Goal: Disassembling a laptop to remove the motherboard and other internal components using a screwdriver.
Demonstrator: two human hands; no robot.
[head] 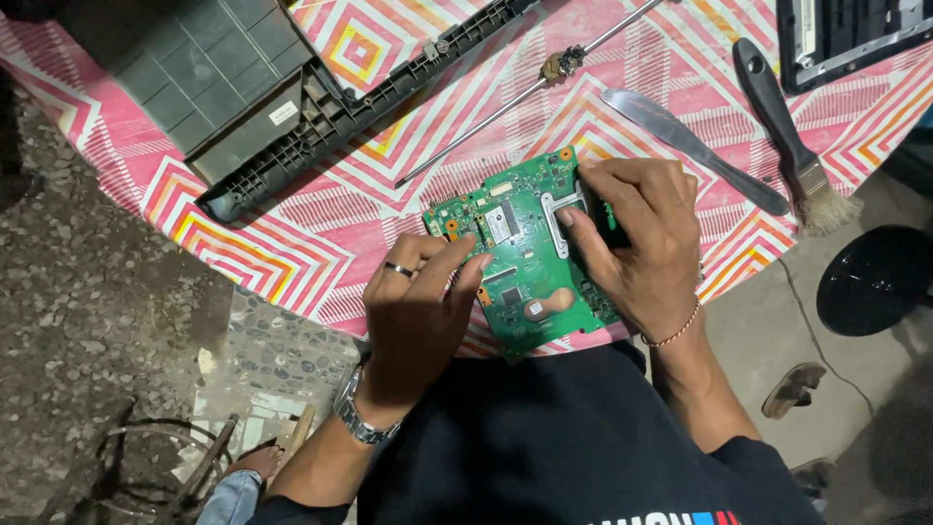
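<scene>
A green circuit board (520,262) lies at the near edge of a table with a pink patterned cloth (321,224). My left hand (418,316), with a ring and a wristwatch, grips the board's left side between thumb and fingers. My right hand (641,243), wearing a thin bracelet, holds the board's right side. Its fingers are curled around a small black part (601,216) beside a metal frame (559,222) on the board.
On the cloth lie a grey plastic housing (194,78), a long black plastic strip (369,102), a thin metal rod (525,92), a metal knife (690,146) and a black-handled brush (787,146). A black panel (846,39) sits far right. A black stool (875,282) and sandal (792,389) are on the floor.
</scene>
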